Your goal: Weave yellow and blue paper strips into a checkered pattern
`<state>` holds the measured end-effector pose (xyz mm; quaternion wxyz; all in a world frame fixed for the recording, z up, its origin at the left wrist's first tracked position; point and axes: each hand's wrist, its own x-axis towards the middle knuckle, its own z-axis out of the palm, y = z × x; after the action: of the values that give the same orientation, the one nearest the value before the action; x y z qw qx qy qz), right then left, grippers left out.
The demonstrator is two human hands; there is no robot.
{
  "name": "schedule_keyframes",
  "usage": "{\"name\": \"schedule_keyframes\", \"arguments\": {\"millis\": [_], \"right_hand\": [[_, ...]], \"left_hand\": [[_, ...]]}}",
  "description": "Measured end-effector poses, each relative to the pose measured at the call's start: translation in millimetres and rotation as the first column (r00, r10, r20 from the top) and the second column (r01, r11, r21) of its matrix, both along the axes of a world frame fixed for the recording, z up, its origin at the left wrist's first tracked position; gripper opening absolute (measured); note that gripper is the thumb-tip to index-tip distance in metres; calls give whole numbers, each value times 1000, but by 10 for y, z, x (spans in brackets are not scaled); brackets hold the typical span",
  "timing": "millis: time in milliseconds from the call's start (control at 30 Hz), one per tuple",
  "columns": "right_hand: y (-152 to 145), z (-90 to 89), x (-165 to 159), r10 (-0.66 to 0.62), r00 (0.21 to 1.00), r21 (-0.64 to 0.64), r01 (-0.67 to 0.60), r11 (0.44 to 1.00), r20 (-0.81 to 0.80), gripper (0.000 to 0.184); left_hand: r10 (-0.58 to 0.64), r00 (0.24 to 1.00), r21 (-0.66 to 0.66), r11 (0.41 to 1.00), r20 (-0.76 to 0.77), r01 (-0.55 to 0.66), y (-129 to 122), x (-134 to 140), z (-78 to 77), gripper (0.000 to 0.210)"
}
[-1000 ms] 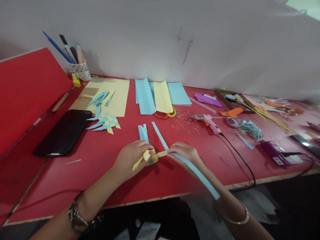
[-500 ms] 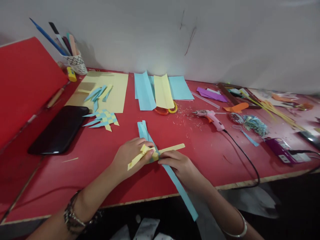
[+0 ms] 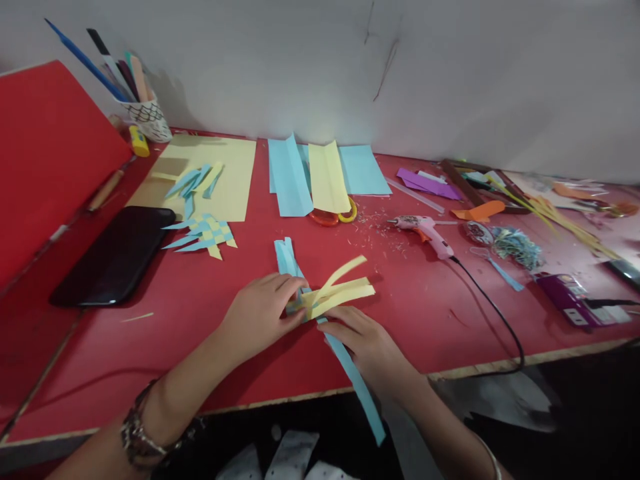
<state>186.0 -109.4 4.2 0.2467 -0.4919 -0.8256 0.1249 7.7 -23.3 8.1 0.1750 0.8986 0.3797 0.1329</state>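
Observation:
Between my hands lies a small weave of blue and yellow paper strips. My left hand [image 3: 267, 310] pinches the left side of the weave, thumb below and fingers on top. Several yellow paper strips [image 3: 345, 290] fan out to the right from it, one bent upward. My right hand [image 3: 365, 343] has its fingers closed on a long blue paper strip [image 3: 359, 383], which hangs down past the table edge. Short blue strip ends [image 3: 287, 257] stick out at the back. Part of the weave is hidden under my fingers.
A finished-looking woven paper fish [image 3: 205, 235] lies at left beside a black phone [image 3: 115, 257]. Cut strips rest on a yellow sheet [image 3: 235, 173]. Behind are folded papers [image 3: 327, 177] over scissors [image 3: 347, 212]. A pink glue gun [image 3: 427, 233], its cord and a purple power strip [image 3: 563, 300] lie right.
The yellow strip that was folded back over my left thumb now points right with the other yellow strips. My right hand stays by the blue strip, whose hanging end has shifted slightly left.

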Motion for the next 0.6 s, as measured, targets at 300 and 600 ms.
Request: {"name": "schedule_keyframes", "arguments": {"millis": [300,600], "right_hand": [[-101,-44,-3,-31,984,138,7,990,175,20],[-74,-17,9,-9,980,206,-33,978,198,31]], "left_hand": [[-91,992,126,987,-85,101,-19,16,-6,12],[-186,981,23,982,-47,187,-12,-94,-3,28]]}}
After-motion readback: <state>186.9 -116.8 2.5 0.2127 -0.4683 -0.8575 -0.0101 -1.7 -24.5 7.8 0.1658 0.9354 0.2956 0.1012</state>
